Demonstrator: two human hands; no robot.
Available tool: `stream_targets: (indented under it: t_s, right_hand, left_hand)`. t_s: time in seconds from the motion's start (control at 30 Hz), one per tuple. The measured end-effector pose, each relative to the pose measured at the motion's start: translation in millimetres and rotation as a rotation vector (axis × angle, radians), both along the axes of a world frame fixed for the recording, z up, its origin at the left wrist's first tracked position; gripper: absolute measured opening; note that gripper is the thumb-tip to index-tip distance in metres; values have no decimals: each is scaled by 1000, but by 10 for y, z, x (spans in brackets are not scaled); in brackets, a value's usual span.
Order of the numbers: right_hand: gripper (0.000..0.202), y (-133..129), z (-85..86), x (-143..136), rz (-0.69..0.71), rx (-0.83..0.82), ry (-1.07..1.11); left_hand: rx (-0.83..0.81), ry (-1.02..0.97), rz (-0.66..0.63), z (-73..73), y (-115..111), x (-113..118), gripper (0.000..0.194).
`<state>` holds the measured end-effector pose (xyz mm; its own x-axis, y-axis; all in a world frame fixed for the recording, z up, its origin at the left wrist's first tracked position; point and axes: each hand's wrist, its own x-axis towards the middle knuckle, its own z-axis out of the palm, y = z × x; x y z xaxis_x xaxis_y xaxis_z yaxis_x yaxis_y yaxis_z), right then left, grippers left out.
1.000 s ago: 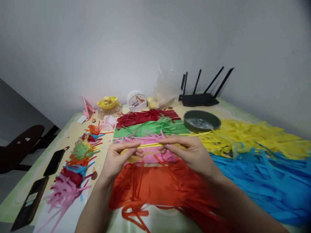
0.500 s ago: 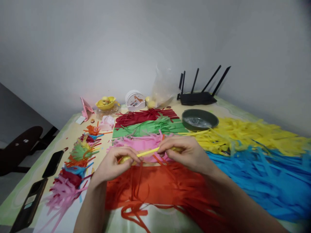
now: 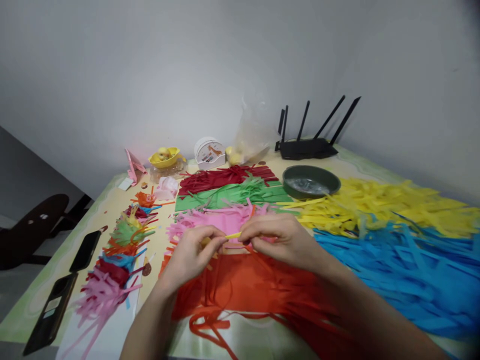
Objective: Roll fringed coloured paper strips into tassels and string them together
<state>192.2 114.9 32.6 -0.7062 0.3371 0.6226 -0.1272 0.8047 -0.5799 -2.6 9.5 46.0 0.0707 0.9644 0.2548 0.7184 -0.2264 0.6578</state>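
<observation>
A narrow yellow paper strip (image 3: 233, 235) is stretched between my two hands, above the table. My left hand (image 3: 200, 248) pinches its left end between thumb and fingers. At the other end, my right hand (image 3: 272, 235) is closed on the strip, with the fingertips of both hands close together. Most of the strip is hidden inside the hands. Beneath them lies a fringed orange-red sheet (image 3: 240, 282), and just behind is a fringed pink sheet (image 3: 221, 218). A loose curled orange strip (image 3: 210, 325) hangs at the near side.
Fringed green (image 3: 232, 196), dark red (image 3: 225, 181), yellow (image 3: 393, 205) and blue (image 3: 405, 280) sheets cover the table. Colourful tassels (image 3: 112, 272) and two phones (image 3: 85, 251) lie left. A dark green bowl (image 3: 311, 181) and a black router (image 3: 307, 149) stand at the back.
My hands have come closer together, the left one moving rightward, so less of the yellow strip shows between them. The view has shifted slightly.
</observation>
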Motion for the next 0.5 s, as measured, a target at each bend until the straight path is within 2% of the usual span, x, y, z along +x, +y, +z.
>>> stream_targets:
  t_s: [0.1, 0.2, 0.27, 0.33, 0.43, 0.5]
  right_hand:
    - [27, 39, 56, 64, -67, -52, -127]
    - [38, 75, 123, 86, -136, -175, -215]
    - [34, 93, 133, 34, -112, -286, -268]
    - [34, 116, 111, -56, 14, -443, -333]
    - [33, 160, 73, -192, 210, -715, -329]
    - [32, 182, 74, -249, 252, -823, -304]
  left_hand:
    - [318, 345, 32, -94, 57, -58, 19]
    - [599, 610, -2, -189, 130, -88, 20]
    - [728, 660, -31, -229, 158, -83, 20]
    - [820, 650, -39, -256, 169, -76, 20]
    - [863, 616, -20, -294, 168, -99, 23]
    - [863, 596, 8, -321, 167, -135, 26]
